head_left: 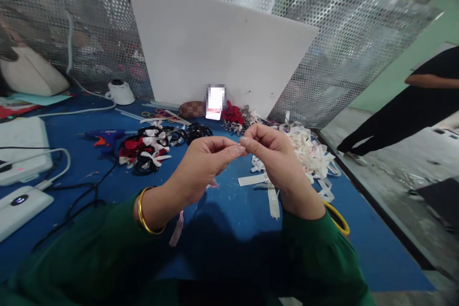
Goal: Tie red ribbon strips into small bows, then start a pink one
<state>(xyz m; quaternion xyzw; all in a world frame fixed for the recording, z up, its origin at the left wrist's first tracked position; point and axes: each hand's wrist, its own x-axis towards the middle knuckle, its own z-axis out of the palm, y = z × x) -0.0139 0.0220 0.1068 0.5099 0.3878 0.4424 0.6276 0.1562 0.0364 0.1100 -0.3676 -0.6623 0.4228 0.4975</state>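
Observation:
My left hand (202,165) and my right hand (274,158) meet above the middle of the blue table (222,215), thumbs and forefingers pinched together tip to tip. Whatever is between the fingertips is too small to make out. A pink ribbon piece (176,230) shows below my left wrist, and another pink bit (213,183) is beside my left palm. Under my right hand lie white ribbon strips (253,180), next to a large heap of white ribbons (308,150). Black hair ties with red and white bows (143,150) are piled to the left.
A blue glue gun (107,137), white power banks (23,205) and black cables (95,186) lie at left. Behind stand a lit phone (215,101), a brown checkered case (191,109), a white cup (120,92) and a white board (222,43). A person (405,105) stands at right.

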